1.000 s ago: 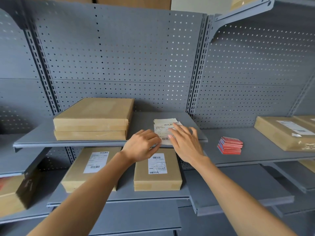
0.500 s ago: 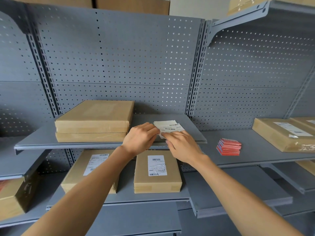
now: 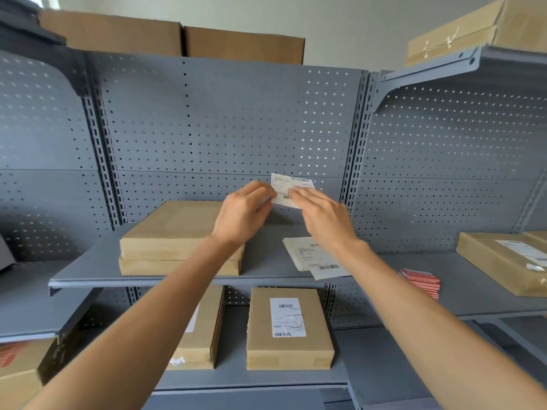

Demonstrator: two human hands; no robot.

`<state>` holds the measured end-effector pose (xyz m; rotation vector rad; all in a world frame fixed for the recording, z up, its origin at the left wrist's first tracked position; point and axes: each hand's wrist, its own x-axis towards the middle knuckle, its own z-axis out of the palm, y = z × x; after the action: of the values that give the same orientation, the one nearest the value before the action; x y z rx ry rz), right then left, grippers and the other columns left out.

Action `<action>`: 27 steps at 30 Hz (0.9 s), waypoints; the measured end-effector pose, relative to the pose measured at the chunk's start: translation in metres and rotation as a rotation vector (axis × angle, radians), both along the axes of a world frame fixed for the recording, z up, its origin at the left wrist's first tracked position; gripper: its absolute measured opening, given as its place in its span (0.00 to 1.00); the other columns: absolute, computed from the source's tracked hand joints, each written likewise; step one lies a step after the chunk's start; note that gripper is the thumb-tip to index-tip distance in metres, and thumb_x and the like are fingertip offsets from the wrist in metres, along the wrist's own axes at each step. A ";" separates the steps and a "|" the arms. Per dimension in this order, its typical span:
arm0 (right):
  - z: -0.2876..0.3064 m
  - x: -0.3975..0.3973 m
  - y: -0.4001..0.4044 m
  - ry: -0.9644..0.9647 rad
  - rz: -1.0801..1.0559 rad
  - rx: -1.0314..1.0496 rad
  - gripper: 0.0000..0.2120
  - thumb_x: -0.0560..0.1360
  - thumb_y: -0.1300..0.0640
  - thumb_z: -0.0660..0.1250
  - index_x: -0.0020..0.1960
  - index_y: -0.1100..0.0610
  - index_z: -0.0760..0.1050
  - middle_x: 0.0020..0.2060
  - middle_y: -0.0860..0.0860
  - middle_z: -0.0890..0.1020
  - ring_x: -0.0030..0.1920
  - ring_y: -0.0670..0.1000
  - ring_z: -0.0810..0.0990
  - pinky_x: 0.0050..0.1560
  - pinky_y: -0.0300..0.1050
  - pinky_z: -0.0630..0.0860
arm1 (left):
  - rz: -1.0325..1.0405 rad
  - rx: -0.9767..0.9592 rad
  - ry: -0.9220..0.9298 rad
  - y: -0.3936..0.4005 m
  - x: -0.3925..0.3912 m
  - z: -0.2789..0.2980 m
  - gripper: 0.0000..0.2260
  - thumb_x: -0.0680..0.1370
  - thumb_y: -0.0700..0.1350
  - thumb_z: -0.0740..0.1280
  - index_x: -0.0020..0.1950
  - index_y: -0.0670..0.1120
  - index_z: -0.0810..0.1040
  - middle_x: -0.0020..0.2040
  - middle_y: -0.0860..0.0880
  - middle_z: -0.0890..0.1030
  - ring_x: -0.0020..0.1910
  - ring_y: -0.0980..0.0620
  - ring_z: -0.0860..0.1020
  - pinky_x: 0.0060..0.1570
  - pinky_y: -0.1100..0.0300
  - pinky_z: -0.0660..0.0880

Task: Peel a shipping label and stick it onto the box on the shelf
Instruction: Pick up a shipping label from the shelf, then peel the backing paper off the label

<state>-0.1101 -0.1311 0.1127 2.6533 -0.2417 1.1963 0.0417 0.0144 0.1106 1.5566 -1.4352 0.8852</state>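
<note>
A white shipping label (image 3: 289,187) with barcodes is held up in the air in front of the grey pegboard. My left hand (image 3: 242,214) pinches its left edge and my right hand (image 3: 322,217) touches its right side with the fingertips. Below them a small pile of loose labels (image 3: 313,257) lies on the grey shelf (image 3: 88,273). Two stacked brown boxes (image 3: 174,232) without labels sit on the same shelf, just left of my left hand.
On the lower shelf stand a labelled brown box (image 3: 288,328) and another one (image 3: 201,329) partly behind my left arm. Red cards (image 3: 420,281) and a labelled box (image 3: 503,261) lie on the right shelf. Large cartons (image 3: 171,39) sit on top.
Both hands have lifted one label off the pile and raised it above the shelf. The camera has tilted upward.
</note>
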 end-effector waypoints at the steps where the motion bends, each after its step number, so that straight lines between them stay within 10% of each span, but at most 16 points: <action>1: 0.010 0.008 0.002 -0.012 -0.006 -0.014 0.28 0.71 0.75 0.73 0.69 0.59 0.78 0.65 0.54 0.82 0.65 0.57 0.81 0.45 0.60 0.86 | 0.006 -0.036 0.074 0.005 0.003 0.009 0.07 0.78 0.39 0.69 0.54 0.42 0.85 0.54 0.47 0.85 0.39 0.46 0.84 0.38 0.49 0.83; 5: 0.044 0.040 0.013 -0.080 0.003 -0.072 0.32 0.70 0.77 0.72 0.71 0.59 0.76 0.67 0.53 0.80 0.69 0.56 0.78 0.47 0.57 0.86 | -0.033 -0.172 0.537 0.024 0.021 0.035 0.05 0.81 0.45 0.68 0.53 0.47 0.84 0.51 0.55 0.85 0.50 0.59 0.82 0.50 0.51 0.83; 9: 0.067 0.080 0.032 -0.132 0.028 -0.100 0.34 0.69 0.77 0.72 0.72 0.58 0.76 0.68 0.51 0.80 0.70 0.54 0.77 0.45 0.54 0.86 | -0.271 -0.214 0.982 0.046 0.046 0.051 0.12 0.82 0.47 0.65 0.49 0.41 0.85 0.46 0.47 0.88 0.51 0.49 0.85 0.48 0.49 0.83; 27: 0.064 0.201 0.103 -0.163 0.000 -0.037 0.35 0.67 0.78 0.74 0.71 0.59 0.76 0.68 0.52 0.80 0.69 0.55 0.78 0.43 0.55 0.86 | -0.565 -0.121 1.087 0.117 0.151 0.062 0.08 0.81 0.40 0.66 0.46 0.43 0.84 0.48 0.44 0.88 0.50 0.48 0.85 0.48 0.53 0.79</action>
<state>0.0906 -0.0278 0.1764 2.5262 -0.2432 1.4053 0.1931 0.1315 0.1723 1.1120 -0.8731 -0.2286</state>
